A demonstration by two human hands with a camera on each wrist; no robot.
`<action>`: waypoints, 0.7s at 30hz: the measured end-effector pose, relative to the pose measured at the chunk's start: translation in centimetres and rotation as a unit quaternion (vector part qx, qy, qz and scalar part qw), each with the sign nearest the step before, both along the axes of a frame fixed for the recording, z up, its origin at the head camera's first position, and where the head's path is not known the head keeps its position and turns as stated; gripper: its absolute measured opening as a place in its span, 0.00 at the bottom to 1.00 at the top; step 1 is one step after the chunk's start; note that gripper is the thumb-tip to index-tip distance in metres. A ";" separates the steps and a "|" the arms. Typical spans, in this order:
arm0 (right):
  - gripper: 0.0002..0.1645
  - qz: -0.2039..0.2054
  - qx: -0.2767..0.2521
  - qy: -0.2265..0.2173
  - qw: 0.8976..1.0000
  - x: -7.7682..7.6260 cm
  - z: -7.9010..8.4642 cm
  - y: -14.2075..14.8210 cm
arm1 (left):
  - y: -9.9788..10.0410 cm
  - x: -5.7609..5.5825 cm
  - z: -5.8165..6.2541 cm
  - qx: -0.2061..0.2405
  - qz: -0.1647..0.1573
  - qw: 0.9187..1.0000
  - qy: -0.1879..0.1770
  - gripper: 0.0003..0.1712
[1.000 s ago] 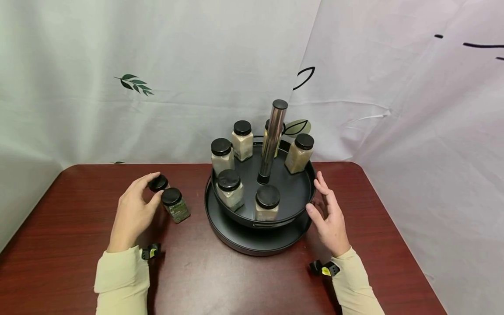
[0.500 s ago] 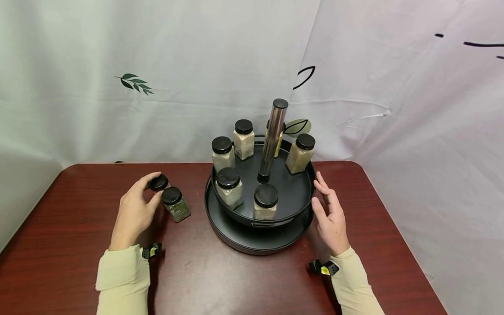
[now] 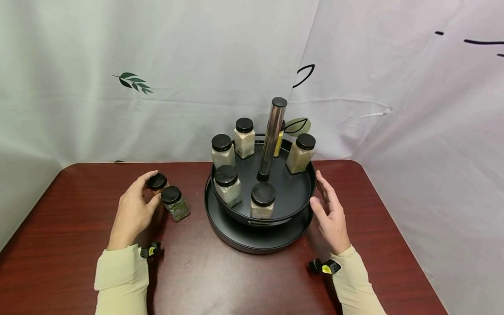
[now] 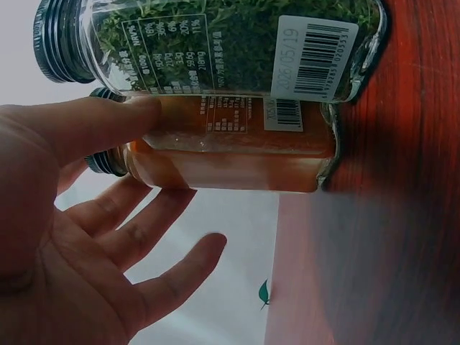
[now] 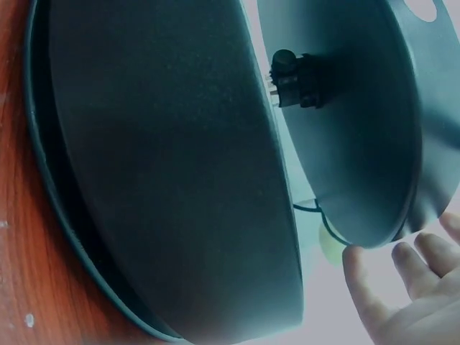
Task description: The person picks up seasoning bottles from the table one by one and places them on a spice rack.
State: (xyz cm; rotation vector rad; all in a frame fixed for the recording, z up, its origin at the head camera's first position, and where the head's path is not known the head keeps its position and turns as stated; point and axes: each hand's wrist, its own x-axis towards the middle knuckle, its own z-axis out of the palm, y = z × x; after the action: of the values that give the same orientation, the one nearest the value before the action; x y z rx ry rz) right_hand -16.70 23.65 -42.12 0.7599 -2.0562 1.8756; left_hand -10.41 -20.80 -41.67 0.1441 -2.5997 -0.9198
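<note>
On the left of the table, my left hand (image 3: 134,211) holds a jar of orange-brown spice (image 4: 237,154) standing upright, thumb on one side and fingers on the other. Right beside it stands a jar of green dried herbs (image 3: 177,205) with a black lid. A black two-tier turntable rack (image 3: 260,238) occupies the middle. My right hand (image 3: 332,214) lies at the right side of its upper tray (image 3: 291,192), fingertips at the rim and fingers extended. In the right wrist view those fingertips (image 5: 354,255) meet the tray's edge.
Several black-lidded jars stand round the upper tray, among them a pale one (image 3: 263,201) at the front and a tan one (image 3: 300,154) at the right. A metal post (image 3: 271,140) rises from its centre, partly hiding a yellow jar (image 3: 278,142). White cloth (image 3: 189,78) hangs behind.
The upper tray has turned slightly: its front jars shifted left, its back jar a little right. My right fingers moved slightly along its rim. The left hand stays on the orange-brown jar.
</note>
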 end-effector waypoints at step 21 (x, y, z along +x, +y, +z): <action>0.42 0.011 0.026 0.007 1.000 0.2 0.0 0.1 | -0.4 0.0 0.2 0.008 0.033 0.999 -0.039 0.40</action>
State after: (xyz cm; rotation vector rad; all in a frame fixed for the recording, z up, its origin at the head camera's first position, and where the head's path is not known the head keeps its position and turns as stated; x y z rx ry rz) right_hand -16.51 23.74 -42.14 0.8093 -2.1039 1.8286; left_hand -10.39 -21.21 -41.52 0.2732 -2.6415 -0.9307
